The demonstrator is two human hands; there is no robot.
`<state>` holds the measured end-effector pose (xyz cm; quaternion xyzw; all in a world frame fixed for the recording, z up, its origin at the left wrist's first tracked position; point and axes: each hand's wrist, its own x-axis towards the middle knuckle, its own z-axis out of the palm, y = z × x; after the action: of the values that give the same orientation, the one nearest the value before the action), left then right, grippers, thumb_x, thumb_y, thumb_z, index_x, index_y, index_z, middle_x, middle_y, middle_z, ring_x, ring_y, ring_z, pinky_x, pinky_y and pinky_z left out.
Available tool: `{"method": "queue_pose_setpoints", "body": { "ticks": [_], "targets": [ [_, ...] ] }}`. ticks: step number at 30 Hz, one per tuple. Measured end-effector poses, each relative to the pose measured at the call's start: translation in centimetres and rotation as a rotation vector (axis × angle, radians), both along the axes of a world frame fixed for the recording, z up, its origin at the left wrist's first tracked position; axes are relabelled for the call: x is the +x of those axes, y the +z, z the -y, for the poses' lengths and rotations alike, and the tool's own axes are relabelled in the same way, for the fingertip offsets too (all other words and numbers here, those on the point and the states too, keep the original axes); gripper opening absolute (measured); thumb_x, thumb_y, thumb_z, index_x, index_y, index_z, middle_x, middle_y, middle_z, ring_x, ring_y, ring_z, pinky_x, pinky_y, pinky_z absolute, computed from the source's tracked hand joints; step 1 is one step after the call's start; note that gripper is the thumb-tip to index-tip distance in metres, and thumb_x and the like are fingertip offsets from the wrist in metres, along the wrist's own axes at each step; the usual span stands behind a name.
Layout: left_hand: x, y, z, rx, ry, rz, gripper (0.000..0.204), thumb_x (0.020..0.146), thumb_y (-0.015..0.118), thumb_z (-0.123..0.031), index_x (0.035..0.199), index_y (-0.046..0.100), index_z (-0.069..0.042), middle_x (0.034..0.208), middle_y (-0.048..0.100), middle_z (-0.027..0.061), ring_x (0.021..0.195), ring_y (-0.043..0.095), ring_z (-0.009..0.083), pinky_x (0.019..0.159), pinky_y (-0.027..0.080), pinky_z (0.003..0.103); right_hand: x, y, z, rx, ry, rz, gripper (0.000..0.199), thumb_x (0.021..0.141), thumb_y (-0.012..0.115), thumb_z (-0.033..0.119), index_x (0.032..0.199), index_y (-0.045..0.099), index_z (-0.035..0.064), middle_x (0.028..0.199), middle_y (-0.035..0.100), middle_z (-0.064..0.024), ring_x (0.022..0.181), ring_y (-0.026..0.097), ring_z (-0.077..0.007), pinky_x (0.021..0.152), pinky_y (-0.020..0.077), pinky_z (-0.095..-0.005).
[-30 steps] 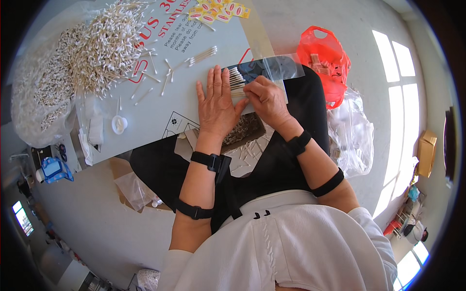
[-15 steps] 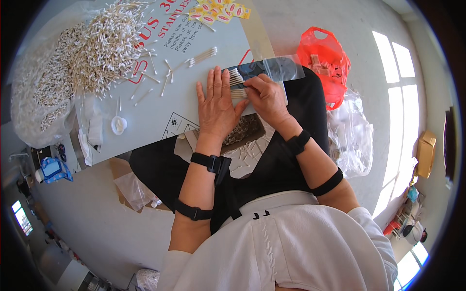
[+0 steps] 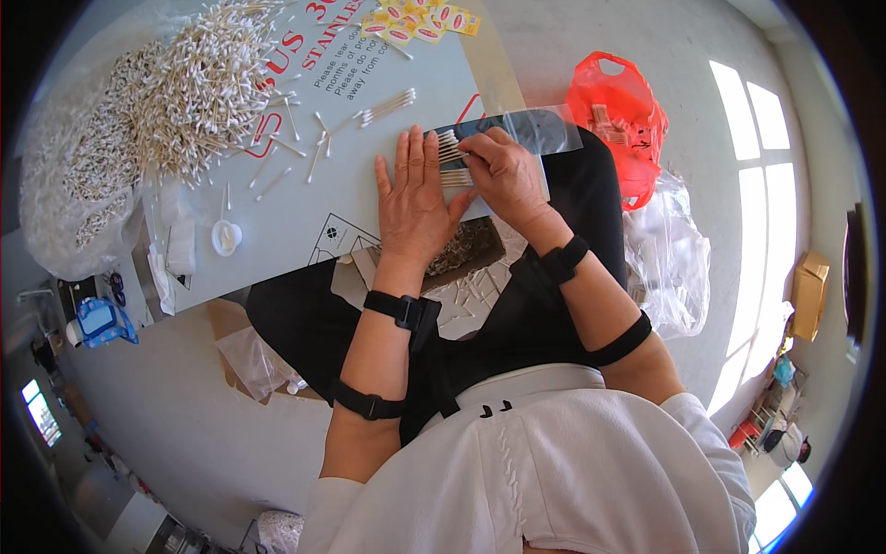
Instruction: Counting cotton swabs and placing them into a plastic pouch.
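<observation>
My left hand (image 3: 408, 203) lies flat on the grey tabletop, fingers stretched out, its index finger beside a row of cotton swabs (image 3: 448, 146). My right hand (image 3: 506, 175) is closed, with thumb and fingertips pinched at the right ends of those swabs. A second group of swabs (image 3: 456, 178) shows just below, between my two hands. Under and beyond the right hand lies a see-through plastic sleeve (image 3: 544, 130), reaching past the table's right edge. What exactly sits inside the pinch is partly hidden by my fingers.
A large heap of cotton swabs (image 3: 198, 102) spills from a plastic bag (image 3: 55, 212) at left. Loose swabs (image 3: 318, 152), a neat bundle (image 3: 388, 107), a small white cup (image 3: 225, 238) and yellow packets (image 3: 420, 20) lie around. A red bag (image 3: 637, 102) stands right; an open box (image 3: 471, 254) is below.
My right hand has shifted slightly up and left, with its knuckles raised more over the swab ends. The left hand has hardly moved.
</observation>
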<state>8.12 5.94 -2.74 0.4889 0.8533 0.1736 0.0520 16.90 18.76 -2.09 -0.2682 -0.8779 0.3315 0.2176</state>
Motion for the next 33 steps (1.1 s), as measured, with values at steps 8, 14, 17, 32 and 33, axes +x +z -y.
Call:
{"method": "queue_pose_setpoints", "body": {
  "ticks": [8, 14, 17, 32, 33],
  "targets": [
    [0.01, 0.08, -0.04, 0.012, 0.000, 0.005, 0.088, 0.083, 0.069, -0.041, 0.150, 0.026, -0.004, 0.156, 0.026, 0.0167, 0.146, 0.022, 0.0310, 0.117, 0.013, 0.056, -0.01, 0.07, -0.03, -0.003, 0.001, -0.006, 0.012, 0.080, 0.065, 0.009, 0.092, 0.067, 0.0099, 0.081, 0.059, -0.0102, 0.077, 0.063, -0.0329, 0.066, 0.0512, -0.0428],
    [0.04, 0.12, -0.07, 0.013, -0.001, 0.001, 0.087, 0.083, 0.069, -0.040, 0.149, 0.027, -0.003, 0.156, 0.027, 0.0174, 0.146, 0.022, 0.0315, 0.117, 0.013, 0.055, -0.01, 0.03, -0.04, 0.000, 0.002, -0.017, 0.010, 0.080, 0.064, 0.009, 0.089, 0.067, 0.0097, 0.080, 0.059, -0.0099, 0.077, 0.062, -0.0331, 0.065, 0.0509, -0.0428],
    [0.03, 0.15, -0.07, -0.005, 0.007, -0.035, 0.087, 0.083, 0.067, -0.046, 0.148, 0.030, -0.002, 0.156, 0.028, 0.0159, 0.146, 0.023, 0.0287, 0.117, 0.015, 0.055, 0.17, 0.08, -0.17, -0.003, 0.028, 0.002, 0.009, 0.080, 0.064, 0.010, 0.089, 0.067, 0.0097, 0.079, 0.059, -0.0097, 0.076, 0.062, -0.0332, 0.065, 0.0508, -0.0429],
    [0.07, 0.11, -0.10, 0.010, 0.010, -0.027, 0.087, 0.082, 0.068, -0.045, 0.148, 0.030, -0.002, 0.155, 0.029, 0.0159, 0.146, 0.023, 0.0288, 0.117, 0.015, 0.055, -0.45, -0.13, -0.39, 0.005, -0.002, 0.053, 0.014, 0.079, 0.064, 0.011, 0.092, 0.068, 0.0119, 0.082, 0.061, -0.0084, 0.077, 0.063, -0.0323, 0.066, 0.0516, -0.0432],
    [0.07, 0.11, -0.12, 0.010, 0.009, -0.030, 0.087, 0.082, 0.068, -0.045, 0.148, 0.030, -0.002, 0.155, 0.029, 0.0159, 0.146, 0.024, 0.0289, 0.117, 0.015, 0.055, -0.36, -0.17, -0.49, 0.013, 0.014, 0.082, 0.014, 0.078, 0.064, 0.011, 0.092, 0.069, 0.0122, 0.082, 0.061, -0.0081, 0.077, 0.064, -0.0321, 0.065, 0.0517, -0.0432]
  ]
}}
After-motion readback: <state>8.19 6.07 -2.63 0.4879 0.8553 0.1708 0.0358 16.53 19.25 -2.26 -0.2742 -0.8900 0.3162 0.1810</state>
